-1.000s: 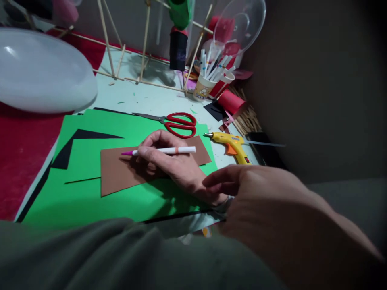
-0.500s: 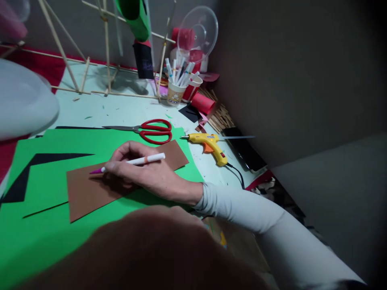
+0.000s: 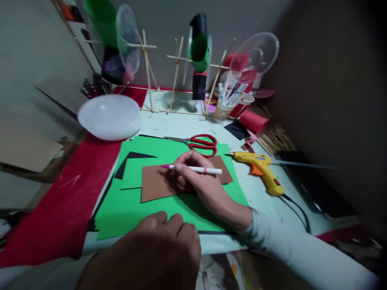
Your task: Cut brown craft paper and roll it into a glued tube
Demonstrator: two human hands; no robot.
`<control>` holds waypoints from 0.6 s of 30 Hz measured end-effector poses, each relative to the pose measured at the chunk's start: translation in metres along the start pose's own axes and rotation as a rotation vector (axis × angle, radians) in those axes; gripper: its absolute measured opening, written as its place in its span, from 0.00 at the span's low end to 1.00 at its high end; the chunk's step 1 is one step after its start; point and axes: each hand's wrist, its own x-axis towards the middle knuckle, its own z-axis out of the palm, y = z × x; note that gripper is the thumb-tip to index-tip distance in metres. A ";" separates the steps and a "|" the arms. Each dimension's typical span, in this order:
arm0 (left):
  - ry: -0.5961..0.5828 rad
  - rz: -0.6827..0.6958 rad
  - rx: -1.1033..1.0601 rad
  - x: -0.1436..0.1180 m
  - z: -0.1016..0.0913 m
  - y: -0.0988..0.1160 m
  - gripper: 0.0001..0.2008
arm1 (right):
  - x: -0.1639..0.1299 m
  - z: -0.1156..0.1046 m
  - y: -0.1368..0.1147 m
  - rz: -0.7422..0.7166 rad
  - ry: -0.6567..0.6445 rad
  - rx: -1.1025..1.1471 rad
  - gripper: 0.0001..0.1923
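Observation:
My right hand [image 3: 201, 179] grips a white marker pen [image 3: 208, 170] with an orange band. Its purple tip points left, over a brown rectangular sheet of card [image 3: 155, 185]; I cannot tell whether it touches. The hand rests across the card's right half, hiding part of it. Underneath lie green sheets [image 3: 133, 219] with black pieces [image 3: 122, 167] among them. Low in front, my left hand [image 3: 160, 249] is in shadow and very near the camera, fingers curled closed. Whatever is inside them, if anything, is hidden. Red-handled scissors [image 3: 201, 144] lie just beyond my right hand.
A yellow glue gun [image 3: 260, 165] with a cord lies to the right, beside a dark flat device [image 3: 314, 185]. Stick frames [image 3: 178, 72] carrying tubes stand behind. A cup of markers [image 3: 223, 110] is at the back right; a white balloon-like object [image 3: 109, 117] sits back left.
The view has swung left and drawn back, showing more of the table's left side. My left hand's curled fingers are now clearer. My right hand still holds the marker over the card.

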 end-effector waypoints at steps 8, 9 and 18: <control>-0.104 -0.128 0.286 0.012 0.030 -0.006 0.31 | -0.002 0.004 -0.004 0.005 0.034 -0.141 0.10; -0.111 -0.124 0.288 0.011 0.032 -0.004 0.35 | -0.003 0.005 -0.004 0.002 0.025 -0.152 0.10; -0.050 -0.114 0.288 0.009 0.047 -0.001 0.34 | 0.006 -0.002 -0.006 -0.043 -0.047 -0.382 0.07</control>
